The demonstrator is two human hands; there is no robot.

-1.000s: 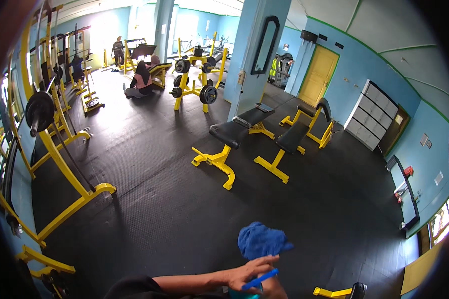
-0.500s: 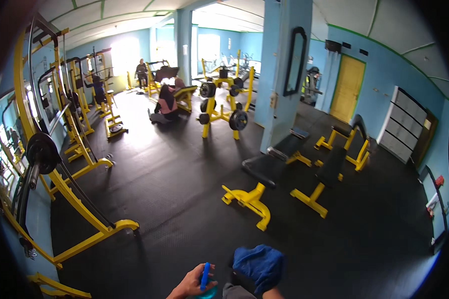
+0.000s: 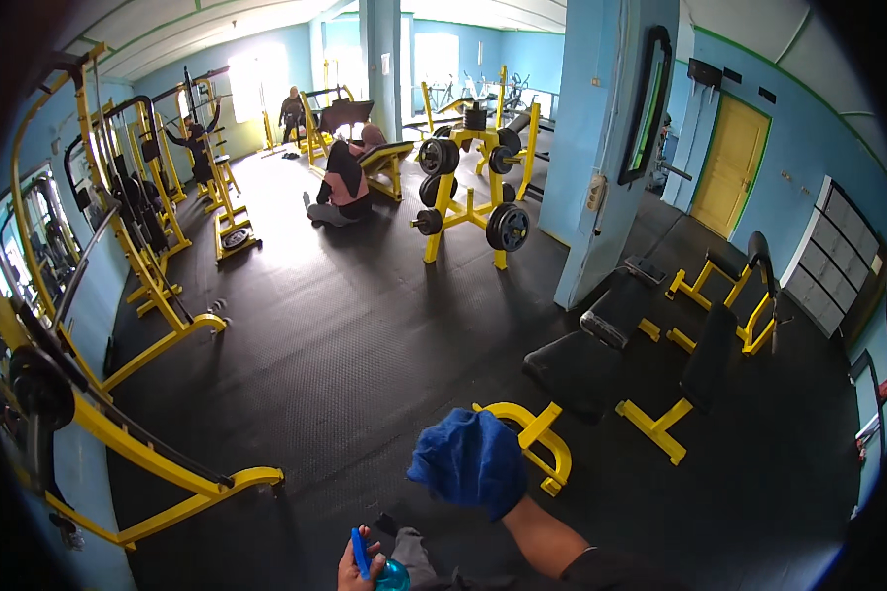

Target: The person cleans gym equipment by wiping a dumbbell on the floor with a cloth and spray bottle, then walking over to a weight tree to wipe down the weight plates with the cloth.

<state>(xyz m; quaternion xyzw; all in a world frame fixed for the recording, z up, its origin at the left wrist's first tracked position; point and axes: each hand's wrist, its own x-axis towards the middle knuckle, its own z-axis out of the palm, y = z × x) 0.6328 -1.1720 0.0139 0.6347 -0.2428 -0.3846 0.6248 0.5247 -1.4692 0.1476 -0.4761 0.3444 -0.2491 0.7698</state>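
Note:
My left hand (image 3: pixel 350 569) is low in the view, closed around a spray bottle (image 3: pixel 392 575) with a blue trigger head and a teal body. A blue cloth (image 3: pixel 468 463) is bunched over my right hand, hiding its fingers; only the wrist and forearm (image 3: pixel 547 540) show below it. In the view, the cloth overlaps the yellow foot of a black-padded bench (image 3: pixel 574 372). I cannot tell whether they touch. My grey-clad leg (image 3: pixel 416 559) shows between the two arms.
Yellow weight machines (image 3: pixel 182 473) line the left wall. Ahead, a rack (image 3: pixel 463 212) carries black weight plates, and a person (image 3: pixel 343 187) sits on the floor nearby. A blue pillar (image 3: pixel 601 148) rises beyond the benches. Another bench (image 3: pixel 710 360) and a grey cabinet (image 3: pixel 836 258) are to the right.
My right hand has lifted the cloth up and forward, toward the bench foot. The spray bottle in my left hand has shifted slightly left and down. The view has turned left.

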